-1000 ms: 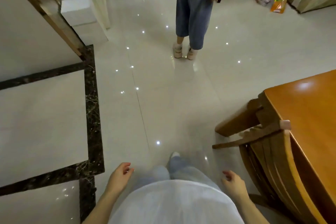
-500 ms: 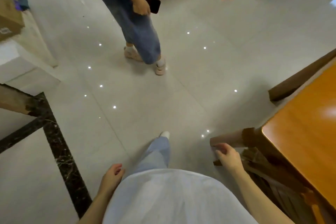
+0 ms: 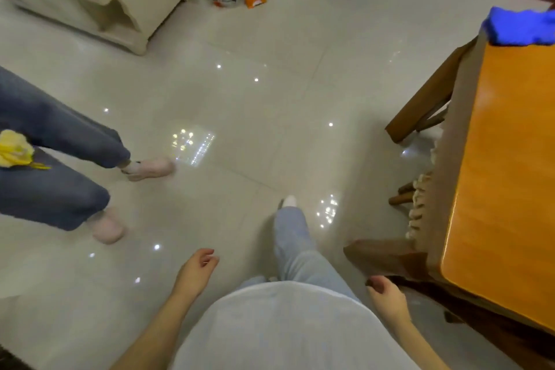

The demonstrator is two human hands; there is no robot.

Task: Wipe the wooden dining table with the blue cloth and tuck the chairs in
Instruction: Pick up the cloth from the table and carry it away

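- Since the frame half a second ago, the right hand point(image 3: 387, 299) is coming off the near chair point(image 3: 387, 255) and is now hanging by the hip, fingers loosely curled round nothing. The view is swinging round, bringing the blue cloth point(image 3: 521, 28) into sight.
- The left hand point(image 3: 195, 275) is hanging the same way, loosely curled and empty, well apart from the furniture.
- The cloth is lying bunched at the far end of the wooden dining table point(image 3: 510, 174), well apart from both hands.
- It is looking soft, light and limp. Gathering the top of the bunch in a full palm, then flattening it under spread fingers, seems the best grip for wiping.
- The tabletop is shining hard and glossy, so the cloth is likely to glide easily.
- The chairs are looking like stiff, fairly heavy wood. Pushing at the top rail of the back seems best, though legs may scrape on the slick tiled floor point(image 3: 270, 105).
- Counting: one cloth, one table and two chairs along this edge, the second being the far chair point(image 3: 420, 111). A fringed cushion point(image 3: 419, 207) is showing between them, and one bystander in jeans point(image 3: 54, 159) is standing on the left.
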